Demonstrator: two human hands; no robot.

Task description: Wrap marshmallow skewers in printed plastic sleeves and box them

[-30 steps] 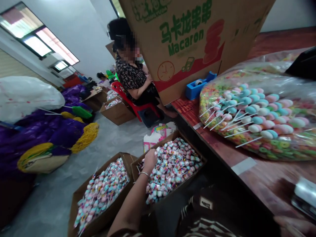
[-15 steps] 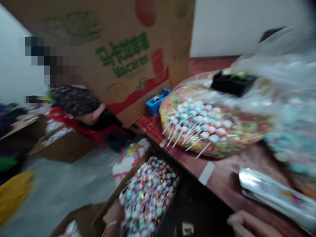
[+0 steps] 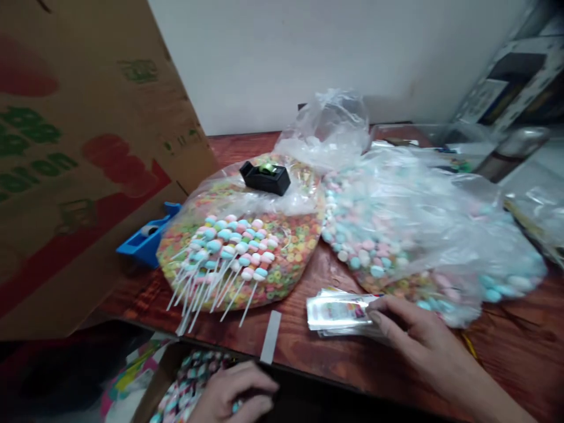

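Observation:
My right hand (image 3: pixel 423 338) pinches the right end of a small stack of clear, printed plastic bags (image 3: pixel 337 312) on the reddish wooden table (image 3: pixel 299 358). Over the table's front edge, my left hand (image 3: pixel 235 390) is loosely curled, thumb and fingers apart, and I see nothing held in it. Below it stands a cardboard box of wrapped marshmallow sticks (image 3: pixel 176 390), partly covered by the hand. Marshmallow skewers (image 3: pixel 229 247) with white sticks lie in rows on a big clear bag of coloured candy rings (image 3: pixel 293 235).
A black tape dispenser (image 3: pixel 267 178) sits on the candy-ring bag. To the left are a blue tape dispenser (image 3: pixel 150 235) and a tall carton (image 3: pixel 88 176). Large bags of pastel marshmallows (image 3: pixel 396 211) fill the right. A grey tape strip (image 3: pixel 270 338) sticks at the table edge.
The view has swung right, and the seated person has left it. My right hand has reached the bags and closed on them. My left hand now appears higher, at the table's edge.

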